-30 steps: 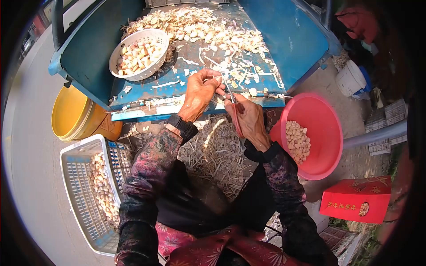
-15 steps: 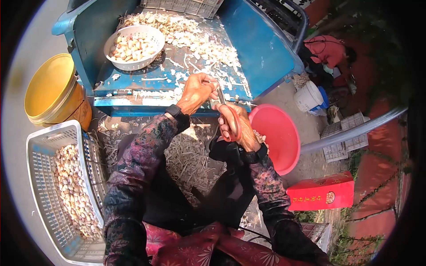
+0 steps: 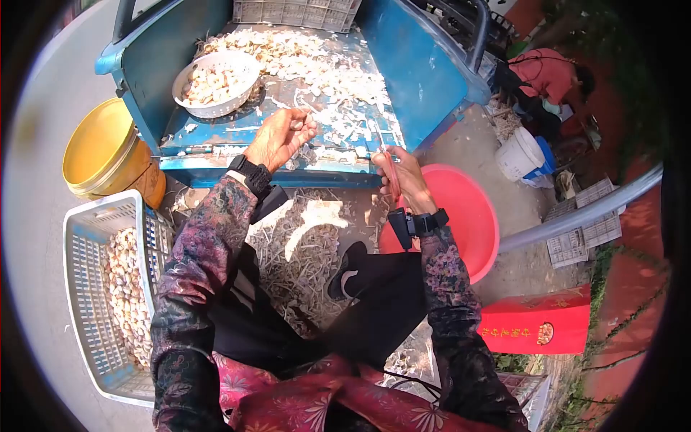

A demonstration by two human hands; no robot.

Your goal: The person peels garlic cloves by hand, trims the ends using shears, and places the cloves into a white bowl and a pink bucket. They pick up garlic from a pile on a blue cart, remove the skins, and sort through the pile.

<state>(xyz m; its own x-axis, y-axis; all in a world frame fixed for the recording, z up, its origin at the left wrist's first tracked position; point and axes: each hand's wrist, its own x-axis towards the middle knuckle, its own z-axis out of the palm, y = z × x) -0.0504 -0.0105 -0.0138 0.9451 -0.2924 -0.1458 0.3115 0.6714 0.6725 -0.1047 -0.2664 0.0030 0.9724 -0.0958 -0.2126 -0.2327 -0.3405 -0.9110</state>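
My left hand [image 3: 281, 138] is held over the front edge of the blue cargo bed [image 3: 270, 133], fingers curled inward. Something small and pale may be between them, but I cannot make it out. In my right hand [image 3: 409, 180] is a pair of scissors [image 3: 391, 175] with red handles, blades pointing up toward the bed. Pale peelings and stem scraps [image 3: 345, 86], like garlic trimmings, lie strewn over the bed. A white colander [image 3: 216, 109] with garlic-like bulbs stands at its left. Below my right wrist is a pink-red basin [image 3: 468, 223].
At left stand a yellow bucket [image 3: 93, 155] and a grey-white crate [image 3: 108, 392] filled with bulbs. Dry stems [image 3: 302, 266] litter the ground between my legs. A red box [image 3: 536, 322] and a metal bar [image 3: 576, 216] are at right. Another person [image 3: 543, 75] crouches beyond a white bucket [image 3: 515, 158].
My hands have moved apart: the left went up and left, the right shifted right with the scissors. The view has shifted slightly, and more of the basin shows.
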